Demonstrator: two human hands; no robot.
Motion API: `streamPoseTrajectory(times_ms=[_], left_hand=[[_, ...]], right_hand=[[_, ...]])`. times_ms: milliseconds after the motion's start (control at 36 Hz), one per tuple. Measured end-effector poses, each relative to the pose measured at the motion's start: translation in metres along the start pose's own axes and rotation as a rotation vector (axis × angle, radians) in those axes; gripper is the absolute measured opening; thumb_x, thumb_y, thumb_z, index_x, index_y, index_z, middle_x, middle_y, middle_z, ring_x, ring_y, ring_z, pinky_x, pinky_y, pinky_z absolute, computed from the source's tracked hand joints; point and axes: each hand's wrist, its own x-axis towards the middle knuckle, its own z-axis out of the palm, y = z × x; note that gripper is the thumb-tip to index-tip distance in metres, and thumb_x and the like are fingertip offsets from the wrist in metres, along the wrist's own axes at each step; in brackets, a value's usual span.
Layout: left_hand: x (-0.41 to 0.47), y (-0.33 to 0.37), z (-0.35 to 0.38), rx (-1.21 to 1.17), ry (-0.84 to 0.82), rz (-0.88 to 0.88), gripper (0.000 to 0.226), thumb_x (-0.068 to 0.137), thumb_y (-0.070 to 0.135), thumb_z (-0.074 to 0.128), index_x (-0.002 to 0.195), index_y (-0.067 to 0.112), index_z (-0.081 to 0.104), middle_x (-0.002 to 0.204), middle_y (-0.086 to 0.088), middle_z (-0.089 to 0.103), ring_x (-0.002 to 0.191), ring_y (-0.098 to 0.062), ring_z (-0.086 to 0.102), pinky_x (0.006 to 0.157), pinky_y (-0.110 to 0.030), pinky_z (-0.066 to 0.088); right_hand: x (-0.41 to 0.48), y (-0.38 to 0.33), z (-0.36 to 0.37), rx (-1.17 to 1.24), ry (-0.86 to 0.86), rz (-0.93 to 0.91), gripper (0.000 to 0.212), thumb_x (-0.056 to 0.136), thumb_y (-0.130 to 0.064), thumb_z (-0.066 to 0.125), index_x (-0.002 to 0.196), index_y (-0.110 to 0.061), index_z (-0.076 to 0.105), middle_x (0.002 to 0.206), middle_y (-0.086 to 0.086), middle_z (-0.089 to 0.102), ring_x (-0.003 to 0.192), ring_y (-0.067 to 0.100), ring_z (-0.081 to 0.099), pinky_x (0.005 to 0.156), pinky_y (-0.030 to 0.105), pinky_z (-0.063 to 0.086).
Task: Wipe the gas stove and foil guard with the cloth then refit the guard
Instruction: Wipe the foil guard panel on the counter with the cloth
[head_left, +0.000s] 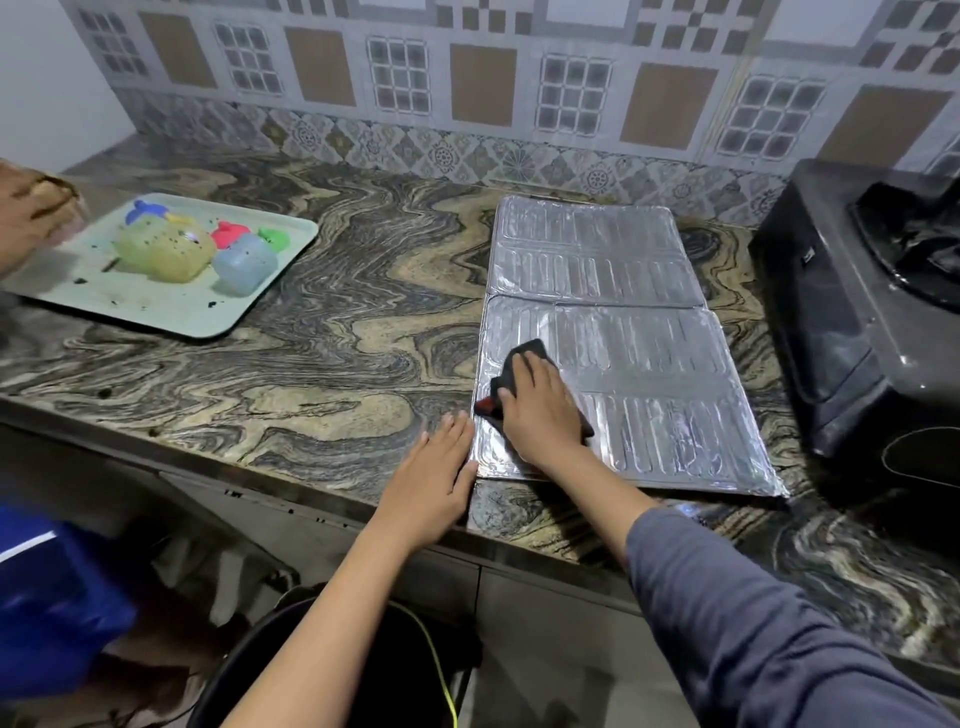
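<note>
Here the right hand (540, 410) presses one cloth (525, 349) onto one foil guard (654, 358).

We're in dim, flat indoor light here; the foil guard (623, 270) throws back a pale sheen, the gas stove (831, 322) sinks into murk. Lines of the tiled wall (467, 78) bow at the edges, and the far left smears with blur.

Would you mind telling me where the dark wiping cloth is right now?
In the head view, the dark wiping cloth lies under the right hand on the near-left part of the ribbed silver foil guard, left of the black gas stove.
</note>
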Motion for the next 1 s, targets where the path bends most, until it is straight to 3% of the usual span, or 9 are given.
streamPoseTrajectory(times_ms=[139, 222, 306, 500, 694, 861, 1000], left_hand=[[-0.002, 0.004, 0.006, 0.077, 0.002, -0.054, 0.061, 0.094, 0.043, 0.01, 0.149, 0.019, 0.004, 0.158, 0.006, 0.0, 0.145, -0.005, -0.004, 0.119, -0.028, -0.004], [-0.001, 0.007, 0.008, 0.103, 0.001, -0.068, 0.069, 0.086, 0.048, -0.001, 0.149, 0.022, -0.003, 0.158, 0.007, -0.006, 0.145, -0.005, -0.007, 0.119, -0.029, -0.005], [-0.001, 0.009, 0.008, 0.11, -0.009, -0.094, 0.057, 0.097, 0.038, 0.014, 0.149, 0.021, -0.005, 0.157, 0.006, -0.009, 0.144, -0.006, -0.009, 0.12, -0.03, -0.005], [-0.002, 0.012, 0.012, 0.121, 0.005, -0.093, 0.065, 0.087, 0.041, 0.003, 0.148, 0.022, -0.006, 0.157, 0.007, -0.01, 0.143, -0.004, -0.011, 0.114, -0.027, -0.01], [-0.004, 0.017, 0.003, 0.066, -0.025, -0.099, 0.054, 0.1, 0.031, 0.017, 0.149, 0.02, -0.002, 0.157, 0.006, -0.008, 0.144, -0.006, -0.008, 0.117, -0.028, -0.006], [0.001, 0.007, -0.01, -0.028, -0.142, -0.068, 0.056, 0.1, 0.032, 0.026, 0.149, 0.02, 0.002, 0.157, 0.006, -0.006, 0.145, -0.008, -0.006, 0.117, -0.03, -0.004], [0.004, 0.002, -0.016, -0.058, -0.195, -0.038, 0.058, 0.1, 0.028, 0.031, 0.149, 0.017, 0.003, 0.158, 0.003, -0.005, 0.146, -0.012, -0.005, 0.119, -0.034, -0.002]], right_hand=[[-0.006, 0.009, -0.004, -0.066, -0.107, -0.297, 0.053, 0.098, -0.035, 0.028, 0.146, -0.015, 0.02, 0.154, 0.004, 0.02, 0.142, 0.022, 0.017, 0.118, 0.037, 0.016], [-0.012, 0.036, -0.019, -0.067, -0.151, -0.351, 0.062, 0.092, -0.047, 0.021, 0.146, -0.016, 0.022, 0.154, 0.002, 0.023, 0.141, 0.02, 0.021, 0.116, 0.038, 0.023], [-0.023, 0.069, -0.036, -0.067, -0.131, -0.228, 0.058, 0.095, -0.045, 0.025, 0.147, -0.021, 0.018, 0.155, -0.003, 0.017, 0.142, 0.018, 0.019, 0.113, 0.042, 0.028], [-0.061, 0.143, -0.063, -0.06, 0.014, 0.162, 0.052, 0.099, -0.03, 0.031, 0.146, -0.012, 0.019, 0.155, 0.006, 0.016, 0.143, 0.024, 0.016, 0.117, 0.038, 0.016], [-0.072, 0.137, -0.056, -0.024, 0.188, 0.453, 0.052, 0.098, -0.028, 0.032, 0.145, -0.008, 0.019, 0.155, 0.008, 0.017, 0.142, 0.027, 0.014, 0.115, 0.042, 0.016], [-0.073, 0.11, -0.043, 0.034, 0.271, 0.551, 0.054, 0.098, -0.03, 0.033, 0.145, -0.009, 0.019, 0.156, 0.007, 0.017, 0.142, 0.028, 0.014, 0.113, 0.044, 0.016], [-0.075, 0.072, -0.028, 0.024, 0.246, 0.496, 0.055, 0.098, -0.031, 0.031, 0.146, -0.009, 0.015, 0.156, 0.008, 0.014, 0.142, 0.03, 0.013, 0.114, 0.044, 0.016]])
